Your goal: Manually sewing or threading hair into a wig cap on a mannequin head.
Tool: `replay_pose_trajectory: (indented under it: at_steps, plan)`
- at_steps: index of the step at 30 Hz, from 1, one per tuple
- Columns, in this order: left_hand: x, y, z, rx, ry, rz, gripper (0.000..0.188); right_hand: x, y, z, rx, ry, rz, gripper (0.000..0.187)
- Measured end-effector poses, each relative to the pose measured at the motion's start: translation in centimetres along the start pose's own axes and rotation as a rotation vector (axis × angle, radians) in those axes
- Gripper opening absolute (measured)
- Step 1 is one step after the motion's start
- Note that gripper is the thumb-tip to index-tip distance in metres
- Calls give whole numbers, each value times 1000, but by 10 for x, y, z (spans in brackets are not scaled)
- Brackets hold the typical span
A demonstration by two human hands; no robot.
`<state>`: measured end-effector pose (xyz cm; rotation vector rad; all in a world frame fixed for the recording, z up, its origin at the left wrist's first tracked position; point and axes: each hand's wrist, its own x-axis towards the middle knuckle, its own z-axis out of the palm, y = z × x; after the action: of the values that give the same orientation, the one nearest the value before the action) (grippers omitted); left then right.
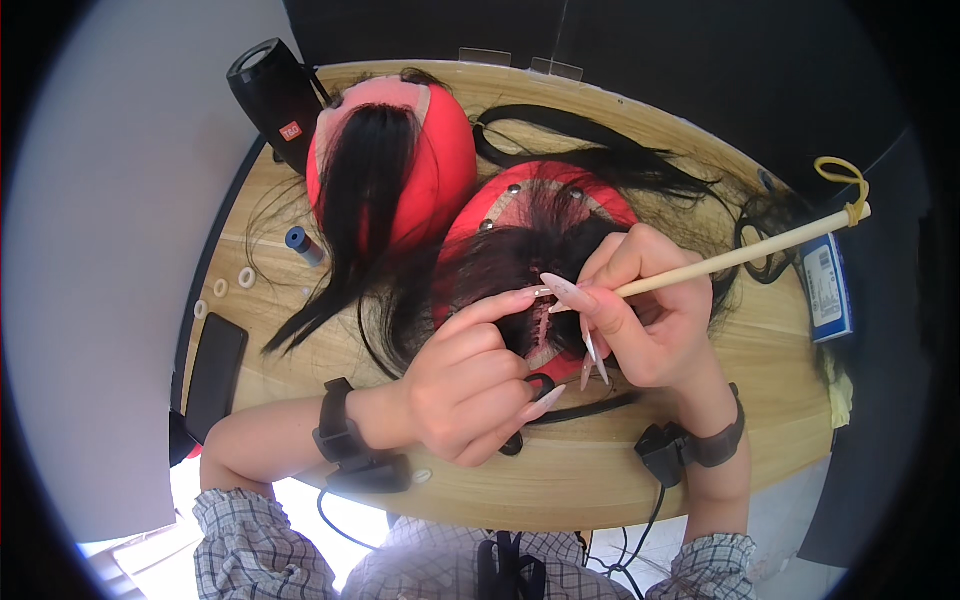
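Observation:
My right hand (655, 300) grips a slim pale wooden stick (750, 256) like a pen, its far end wound with a yellow band. The stick's tip comes down at a narrow pink mesh parting (543, 328) in a black hairpiece (470, 270). That hairpiece lies over a red head block (600, 192), fixed with round metal pins. My left hand (470, 390) rests against the hairpiece's near side, its index finger reaching to the stick's tip and its other fingers curled; what they hold is hidden. Both hands have long pale nails.
Behind to the left stands a second red head block (450, 165) with black hair (370, 150). Around it are a black cylindrical speaker (275, 105), a blue thread spool (303, 245), small white rings (220, 288) and a black phone-like slab (217, 370). A blue-and-white box (826, 288) lies right.

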<state>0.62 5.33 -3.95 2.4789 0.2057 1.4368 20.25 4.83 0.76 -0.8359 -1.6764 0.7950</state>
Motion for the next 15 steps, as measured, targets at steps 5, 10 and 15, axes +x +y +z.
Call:
replay_pose_trajectory:
  at_steps: [5, 10, 15]
  plan:
    - [-3, 0, -2, -4, -28, -14, 8, 0, 1, -1, 7, 0, 24, 13]
    - [-3, 0, -2, -9, -46, -29, 5, 1, 1, 0, 5, 4, 5, 13]
    - [0, 0, 0, 3, 4, 0, 12, 1, 3, -1, -44, -9, -67, 13]
